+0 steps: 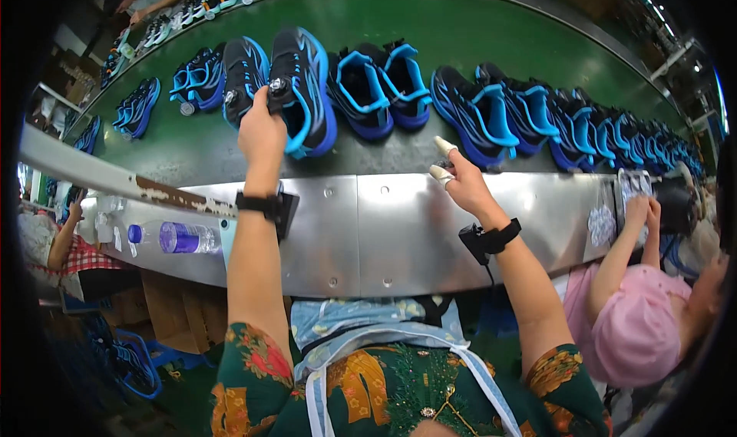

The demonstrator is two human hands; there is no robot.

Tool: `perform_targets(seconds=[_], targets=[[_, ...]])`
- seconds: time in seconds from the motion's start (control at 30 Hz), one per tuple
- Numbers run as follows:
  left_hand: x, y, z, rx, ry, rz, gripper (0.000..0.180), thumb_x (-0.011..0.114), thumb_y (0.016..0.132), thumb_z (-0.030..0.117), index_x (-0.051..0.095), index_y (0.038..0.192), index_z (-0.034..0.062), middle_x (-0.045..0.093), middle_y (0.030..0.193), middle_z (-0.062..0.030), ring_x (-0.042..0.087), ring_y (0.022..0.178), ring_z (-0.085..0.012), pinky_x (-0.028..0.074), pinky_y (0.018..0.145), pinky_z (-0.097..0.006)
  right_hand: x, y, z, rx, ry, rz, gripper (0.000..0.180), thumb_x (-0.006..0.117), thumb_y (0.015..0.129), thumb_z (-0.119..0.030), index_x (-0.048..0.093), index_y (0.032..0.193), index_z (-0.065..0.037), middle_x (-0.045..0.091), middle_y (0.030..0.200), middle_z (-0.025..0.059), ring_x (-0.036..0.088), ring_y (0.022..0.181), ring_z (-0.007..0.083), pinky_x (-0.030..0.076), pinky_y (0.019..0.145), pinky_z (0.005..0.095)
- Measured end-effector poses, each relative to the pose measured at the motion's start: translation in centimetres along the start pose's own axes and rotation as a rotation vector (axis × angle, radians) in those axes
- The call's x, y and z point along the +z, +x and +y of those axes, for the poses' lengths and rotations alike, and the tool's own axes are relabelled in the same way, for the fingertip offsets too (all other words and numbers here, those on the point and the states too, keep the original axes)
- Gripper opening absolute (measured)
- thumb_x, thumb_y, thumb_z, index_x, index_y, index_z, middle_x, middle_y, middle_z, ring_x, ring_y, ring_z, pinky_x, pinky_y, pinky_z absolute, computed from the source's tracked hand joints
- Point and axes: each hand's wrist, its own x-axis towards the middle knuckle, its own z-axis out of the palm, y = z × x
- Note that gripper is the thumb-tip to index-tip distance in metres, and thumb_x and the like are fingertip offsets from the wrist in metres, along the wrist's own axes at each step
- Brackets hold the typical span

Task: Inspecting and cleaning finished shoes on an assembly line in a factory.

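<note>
My left hand [263, 134] is closed at the opening of a black and blue sneaker [312, 92], which has a clear round dial on its tongue. A matching sneaker [244, 72] stands against it on the left, close to my fingers. My right hand [465, 182] hangs over the belt's near edge with nothing in it. Its thumb and forefinger are apart and wear pale finger covers; the other fingers are curled. Just beyond it stands a pair of similar sneakers [470, 118], heels toward me. Another pair [358, 92] sits between my two hands.
A green conveyor belt [453, 23] carries several more sneakers to both sides. Before it runs a metal ledge [330, 237] with plastic bottles [184, 237] at left. A white metal bar [115, 172] juts in by my left forearm. A pink-capped co-worker [637, 322] works at right.
</note>
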Motion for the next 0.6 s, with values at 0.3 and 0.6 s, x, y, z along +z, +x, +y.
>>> perform_targets(seconds=[0.3,0.6], targets=[[8.2,19.0,-3.4,-0.039,0.178,-0.039,0.046,0.063,0.087,0.025,0.057,0.133,0.0232,0.064,0.125,-0.0136,0.059,0.118,-0.0352,0.048,0.094,-0.050,-6.2,8.8,6.9,-0.089,-0.408,0.144,0.069,0.072,0.086,-0.017,0.039,0.147,-0.013,0.063,0.107,0.0222,0.063,0.097,0.0343,0.050,0.086,0.0404],[4.7,1.2,10.2,0.417,-0.310,-0.469,0.043,0.070,0.081,0.045,0.068,0.081,0.0024,0.066,0.085,-0.0183,0.065,0.082,-0.0358,0.051,0.076,-0.046,-4.2,11.5,-2.2,-0.269,-0.514,-0.068,0.067,0.079,0.078,-0.019,0.052,0.140,-0.021,0.054,0.088,0.0091,0.054,0.073,0.0245,0.048,0.070,0.0348]])
